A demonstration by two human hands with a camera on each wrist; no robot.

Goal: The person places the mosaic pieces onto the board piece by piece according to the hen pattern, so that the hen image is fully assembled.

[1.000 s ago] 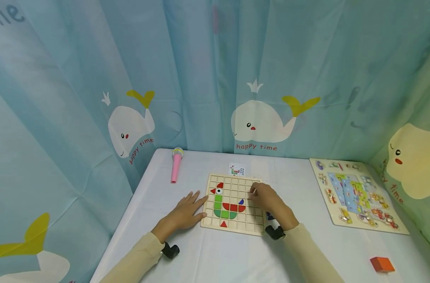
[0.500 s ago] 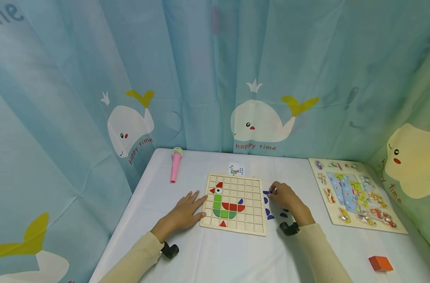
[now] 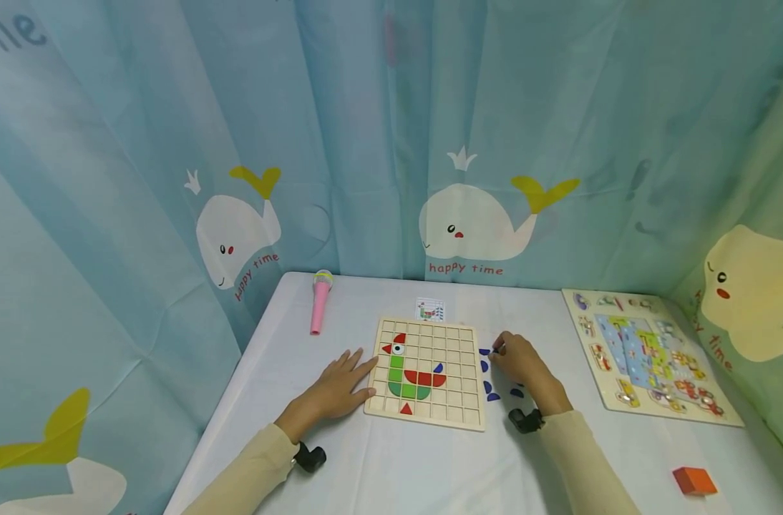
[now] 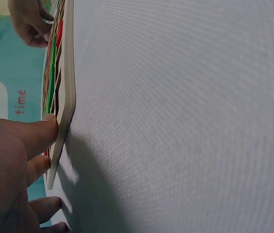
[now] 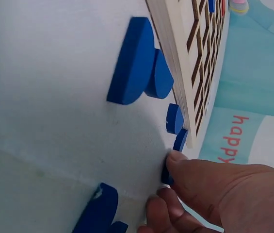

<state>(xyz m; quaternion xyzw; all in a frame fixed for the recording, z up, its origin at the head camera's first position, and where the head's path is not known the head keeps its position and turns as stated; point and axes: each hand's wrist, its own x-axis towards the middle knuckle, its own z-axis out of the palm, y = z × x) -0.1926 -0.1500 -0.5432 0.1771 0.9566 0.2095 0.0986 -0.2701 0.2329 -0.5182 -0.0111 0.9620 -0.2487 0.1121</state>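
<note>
Tbl: pc in R fingers

White table — gridded board, blue pieces, card, pink microphone, picture puzzle, orange block.

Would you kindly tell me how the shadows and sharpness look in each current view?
Head view: soft, fairly even light, a faint shadow beside the right sleeve, the card too small to read in detail; left wrist view: a dark shadow on the cloth beside the left hand; right wrist view: cloth hazy toward the left edge, blue pieces fairly crisp.
</note>
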